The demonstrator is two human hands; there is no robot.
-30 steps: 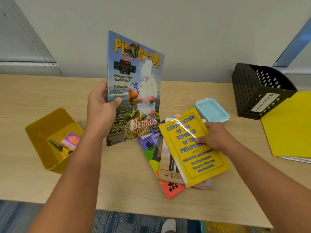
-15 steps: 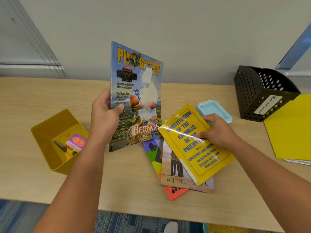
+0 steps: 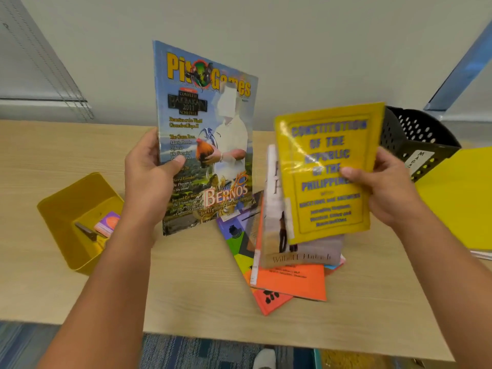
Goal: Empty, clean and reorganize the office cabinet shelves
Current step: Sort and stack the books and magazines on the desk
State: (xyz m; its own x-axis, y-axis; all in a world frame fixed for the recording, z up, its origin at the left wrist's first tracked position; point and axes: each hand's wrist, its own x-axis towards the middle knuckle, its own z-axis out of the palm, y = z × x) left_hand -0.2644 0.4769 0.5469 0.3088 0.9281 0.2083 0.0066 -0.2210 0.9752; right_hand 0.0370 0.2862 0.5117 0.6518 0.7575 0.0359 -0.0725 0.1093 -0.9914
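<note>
A person sorts reading matter at a wooden tabletop point(image 3: 53, 155), a book in each hand. The left hand point(image 3: 149, 179) grips a magazine point(image 3: 210, 123) by its spine edge, thumb across the cover, and holds it upright at about 11 o'clock from the loose pile point(image 3: 287, 275) of books. The right hand point(image 3: 383, 190) pinches a yellow booklet point(image 3: 327, 145) at its right edge, thumb on the cover, and holds it tilted above the pile with a pale book point(image 3: 271, 209) lifted just behind it; whether that book is in the same grip is hard to tell. The rest of the pile lies fanned on the tabletop at 6 o'clock from the booklet.

A black mesh file holder point(image 3: 415, 137) stands at 2 o'clock from the pile, a yellow folder point(image 3: 460, 198) at 3 o'clock, and a yellow bin point(image 3: 66, 209) of small items at 9 o'clock.

The step in hand looks like the sorting part of the reorganizing: titles are being compared and grouped. The next move probably calls for stacking the two held items squarely together, or standing them in the holder, without knocking the fanned books towards the near edge.
</note>
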